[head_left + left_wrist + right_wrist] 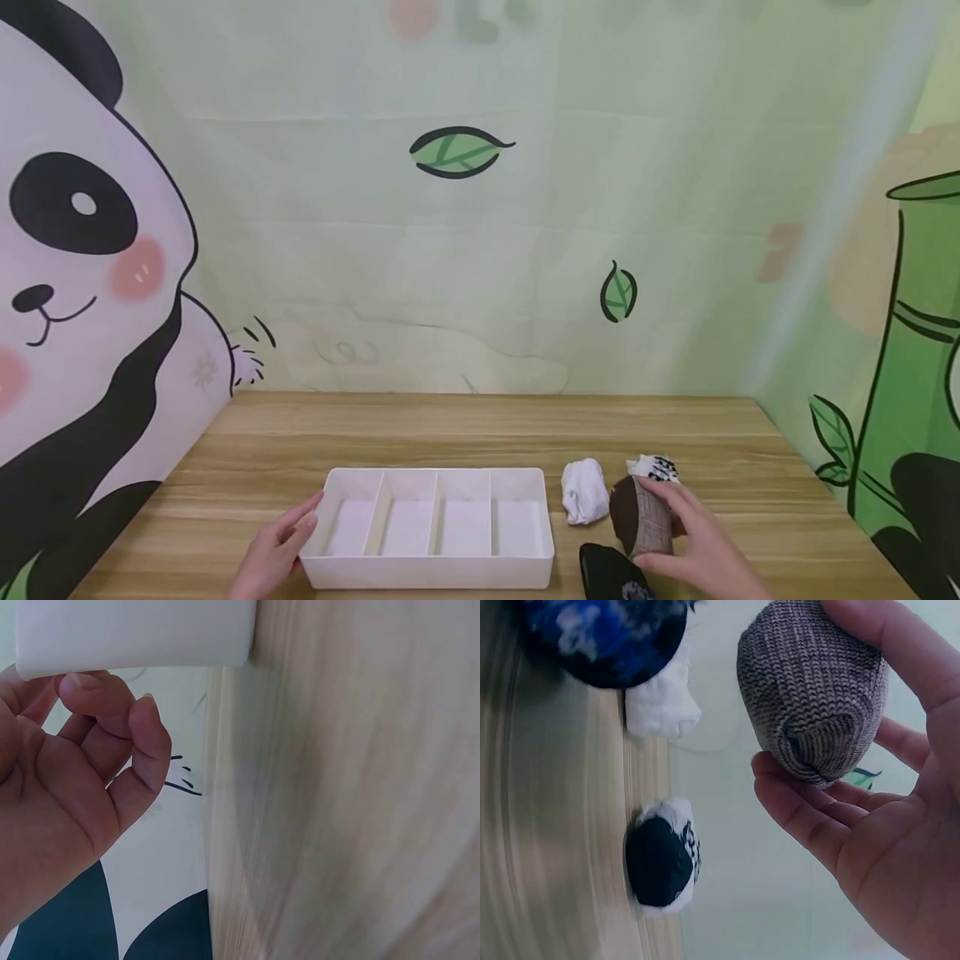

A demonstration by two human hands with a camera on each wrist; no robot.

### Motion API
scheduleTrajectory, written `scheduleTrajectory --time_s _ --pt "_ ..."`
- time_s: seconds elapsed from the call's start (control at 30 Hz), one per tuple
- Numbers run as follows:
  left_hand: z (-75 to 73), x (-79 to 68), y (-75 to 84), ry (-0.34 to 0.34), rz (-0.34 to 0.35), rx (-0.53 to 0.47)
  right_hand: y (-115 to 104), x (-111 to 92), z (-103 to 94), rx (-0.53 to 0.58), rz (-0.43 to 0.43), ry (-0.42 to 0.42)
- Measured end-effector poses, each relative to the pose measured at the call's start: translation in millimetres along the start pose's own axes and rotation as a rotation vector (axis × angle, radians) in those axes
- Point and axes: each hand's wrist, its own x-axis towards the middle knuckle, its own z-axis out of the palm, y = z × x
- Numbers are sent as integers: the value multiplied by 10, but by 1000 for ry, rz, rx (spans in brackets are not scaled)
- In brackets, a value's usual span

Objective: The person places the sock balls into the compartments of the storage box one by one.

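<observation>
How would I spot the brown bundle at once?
Find the white box on the table. To its right, beyond the white bundle, right-hand fingers hold the brown bundle. Of all the bundles, only this one is brown and held up off the table.

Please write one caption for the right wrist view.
Right hand holds a brown-grey, rounded, ribbed-knit bundle above a light-brown wooden tabletop.

Across the head view, a pale green backdrop (337, 250) rises behind the wood-grain bench (487, 427) at 6 o'clock. A cartoon panda (112, 308) fills 9 o'clock. One printed leaf (457, 152) sits at 12, a smaller leaf (618, 293) at 3; farther out at 3 stands a bamboo stalk (911, 375).
</observation>
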Motion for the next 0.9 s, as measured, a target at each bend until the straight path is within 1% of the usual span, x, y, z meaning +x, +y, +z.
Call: scheduleTrajectory --time_s 0.13,0.2,0.33,0.43,0.57,0.63,0.9 --pt "-4 -2 -10 -5 -7 -1 -55 37 61 19 -43 18" --pt "-7 0 -15 -10 -10 -2 -78 57 95 20 -78 33" --pt "-12 0 -23 -14 -12 -2 -112 88 169 -7 -153 88" --pt "-11 -6 -23 -11 -11 -6 -131 110 219 -24 -177 124" --pt "-8 -13 -20 -2 -1 0 -167 136 267 -1 -160 122" --pt "-8 -15 -22 -1 4 2 -187 148 286 16 -168 115" --pt "-9 -4 -37 -3 8 -10 -258 212 361 23 -280 147"
